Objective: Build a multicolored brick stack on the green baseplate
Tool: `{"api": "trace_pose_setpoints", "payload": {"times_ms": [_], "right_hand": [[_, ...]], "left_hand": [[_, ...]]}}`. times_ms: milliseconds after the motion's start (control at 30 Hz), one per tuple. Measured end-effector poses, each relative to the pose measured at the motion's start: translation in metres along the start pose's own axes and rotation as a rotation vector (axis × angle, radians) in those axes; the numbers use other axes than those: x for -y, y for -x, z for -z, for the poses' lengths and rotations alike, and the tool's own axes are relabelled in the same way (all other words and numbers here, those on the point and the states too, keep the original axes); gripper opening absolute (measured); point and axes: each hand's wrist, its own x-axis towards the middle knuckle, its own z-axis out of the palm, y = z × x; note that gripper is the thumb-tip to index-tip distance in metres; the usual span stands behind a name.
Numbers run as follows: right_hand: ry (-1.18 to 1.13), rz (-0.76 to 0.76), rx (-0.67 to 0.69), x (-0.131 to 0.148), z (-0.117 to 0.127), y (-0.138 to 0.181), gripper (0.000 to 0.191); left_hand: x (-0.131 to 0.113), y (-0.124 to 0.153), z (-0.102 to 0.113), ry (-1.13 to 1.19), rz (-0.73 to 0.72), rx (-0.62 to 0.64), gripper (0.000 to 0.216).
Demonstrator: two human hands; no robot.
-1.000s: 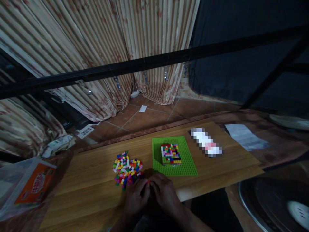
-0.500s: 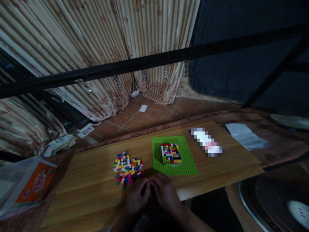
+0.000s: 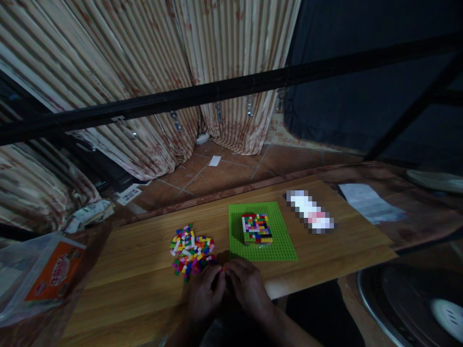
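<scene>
My left hand [image 3: 206,291] and my right hand [image 3: 249,284] meet fingertip to fingertip over the table's near side. Both are closed in a pinch, and a tiny orange-red building brick [image 3: 224,268] shows between them; the fingers cover most of it. Just beyond my left hand lies a loose pile of colourful building bricks [image 3: 191,250]. Ahead of my right hand is a green baseplate [image 3: 285,248], on which sits a low rectangular block of multicoloured bricks [image 3: 257,229].
The wooden table [image 3: 133,274] spans the front. A pixelated object [image 3: 311,212] lies right of the baseplate, with a paper sheet [image 3: 371,202] farther right. A clear plastic box [image 3: 32,279] stands at left, a round stool [image 3: 415,303] at lower right. A dark bar [image 3: 231,89] crosses beyond.
Both hands stay nearly in place, pinched together, with only slight finger movement. The view has shifted a little; pile and baseplate look the same.
</scene>
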Motion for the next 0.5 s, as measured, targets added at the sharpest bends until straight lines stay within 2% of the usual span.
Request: {"api": "trace_pose_setpoints", "payload": {"times_ms": [267, 500], "right_hand": [[-0.087, -0.055, -0.011, 0.008, 0.007, -0.001, 0.021], [-0.224, -0.242, -0.108, 0.006, 0.025, 0.007, 0.015]], "left_hand": [[-0.003, -0.001, 0.001, 0.047, 0.008, 0.018, 0.019], [-0.006, -0.003, 0.005, 0.076, -0.004, 0.067, 0.015]]}}
